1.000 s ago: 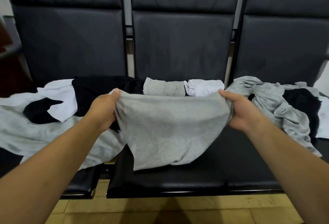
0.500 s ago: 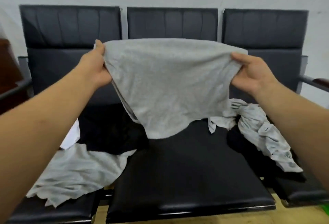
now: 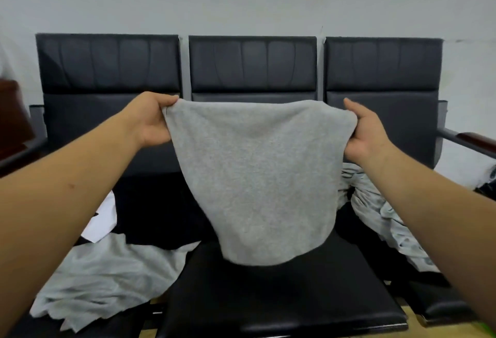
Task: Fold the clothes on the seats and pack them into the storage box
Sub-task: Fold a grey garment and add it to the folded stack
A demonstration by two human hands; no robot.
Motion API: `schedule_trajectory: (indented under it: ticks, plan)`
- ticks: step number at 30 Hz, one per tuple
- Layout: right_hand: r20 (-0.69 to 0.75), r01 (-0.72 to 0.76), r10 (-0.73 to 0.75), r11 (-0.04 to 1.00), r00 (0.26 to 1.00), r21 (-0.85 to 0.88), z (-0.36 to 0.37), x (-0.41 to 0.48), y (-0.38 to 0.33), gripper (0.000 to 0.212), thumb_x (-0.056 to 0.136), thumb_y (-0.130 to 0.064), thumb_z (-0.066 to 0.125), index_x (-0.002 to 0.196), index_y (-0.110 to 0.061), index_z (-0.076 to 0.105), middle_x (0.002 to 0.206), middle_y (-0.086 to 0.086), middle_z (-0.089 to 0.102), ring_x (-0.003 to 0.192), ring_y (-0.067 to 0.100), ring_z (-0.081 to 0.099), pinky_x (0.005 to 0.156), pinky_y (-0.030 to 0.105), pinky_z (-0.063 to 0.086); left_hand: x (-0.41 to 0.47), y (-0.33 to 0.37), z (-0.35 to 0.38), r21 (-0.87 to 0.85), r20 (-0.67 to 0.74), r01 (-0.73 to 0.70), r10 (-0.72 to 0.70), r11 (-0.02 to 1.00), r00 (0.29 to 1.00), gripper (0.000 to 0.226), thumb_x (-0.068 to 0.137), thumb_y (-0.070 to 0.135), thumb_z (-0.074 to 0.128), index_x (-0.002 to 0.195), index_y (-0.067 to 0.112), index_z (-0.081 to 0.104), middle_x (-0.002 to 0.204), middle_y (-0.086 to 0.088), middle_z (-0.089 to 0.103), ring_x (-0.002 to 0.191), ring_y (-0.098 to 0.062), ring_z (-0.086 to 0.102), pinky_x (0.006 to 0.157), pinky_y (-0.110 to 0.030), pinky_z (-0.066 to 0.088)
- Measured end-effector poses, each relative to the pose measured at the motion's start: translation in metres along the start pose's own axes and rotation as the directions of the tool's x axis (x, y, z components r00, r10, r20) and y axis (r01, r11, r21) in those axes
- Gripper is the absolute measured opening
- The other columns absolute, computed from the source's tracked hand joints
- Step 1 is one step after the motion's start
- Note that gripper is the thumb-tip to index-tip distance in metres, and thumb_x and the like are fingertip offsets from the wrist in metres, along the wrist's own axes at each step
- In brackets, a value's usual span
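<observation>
I hold a grey garment up in the air over the middle seat. My left hand grips its top left corner and my right hand grips its top right corner. The cloth hangs down doubled, and its lower edge floats just above the seat cushion. It hides the back of the middle seat, so I cannot see what lies behind it. No storage box is in view.
A grey garment, black cloth and a white piece lie spread over the left seat. A crumpled grey garment lies on the right seat. Wood-topped armrests flank the row of three black seats.
Both hands lifted the grey garment off the middle seat into the air. Since half a second ago they have come down a little and the view has tilted up.
</observation>
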State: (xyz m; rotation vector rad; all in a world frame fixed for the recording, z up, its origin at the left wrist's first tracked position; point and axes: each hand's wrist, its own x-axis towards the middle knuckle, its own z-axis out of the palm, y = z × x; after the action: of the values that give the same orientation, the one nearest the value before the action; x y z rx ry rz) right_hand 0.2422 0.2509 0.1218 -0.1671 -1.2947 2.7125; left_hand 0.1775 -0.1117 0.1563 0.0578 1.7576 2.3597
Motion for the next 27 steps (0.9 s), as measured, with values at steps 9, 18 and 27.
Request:
schedule_trajectory:
  ticks: [9, 18, 27]
  plan:
    - [-0.096, -0.364, 0.351, 0.903, 0.931, -0.230, -0.019, 0.008, 0.037, 0.031, 0.098, -0.021, 0.059, 0.124, -0.006, 0.067, 0.109, 0.014, 0.075, 0.084, 0.028, 0.076, 0.064, 0.045, 0.063, 0.009, -0.032, -0.002, -0.029, 0.009, -0.009, 0.009, 1.000, 1.000, 0.018, 0.089, 0.002, 0.049, 0.106, 0.007, 0.054, 0.108, -0.011, 0.059, 0.087, -0.021, 0.066, 0.069, -0.029, 0.059]
    - [0.080, -0.140, 0.146, 0.987, 0.986, -0.085, -0.027, 0.004, 0.030, 0.036, 0.097, -0.030, 0.058, 0.111, 0.001, 0.071, 0.121, 0.018, 0.070, 0.111, 0.033, 0.069, 0.099, 0.047, 0.050, 0.007, -0.043, -0.012, 0.082, -0.022, 0.140, -0.138, 0.987, 0.990, 0.020, 0.097, 0.024, 0.057, 0.097, 0.006, 0.066, 0.087, -0.008, 0.071, 0.079, -0.021, 0.069, 0.080, -0.035, 0.054]
    - [-0.058, -0.231, 0.223, 0.945, 0.973, -0.232, -0.044, 0.003, 0.022, 0.030, 0.098, -0.004, 0.047, 0.121, 0.003, 0.065, 0.108, 0.017, 0.074, 0.088, 0.027, 0.076, 0.068, 0.040, 0.063, 0.016, -0.056, -0.021, 0.144, -0.049, -0.023, 0.030, 0.989, 0.998, 0.021, 0.076, -0.008, 0.034, 0.076, 0.009, 0.047, 0.082, -0.009, 0.051, 0.072, -0.022, 0.052, 0.067, -0.030, 0.048]
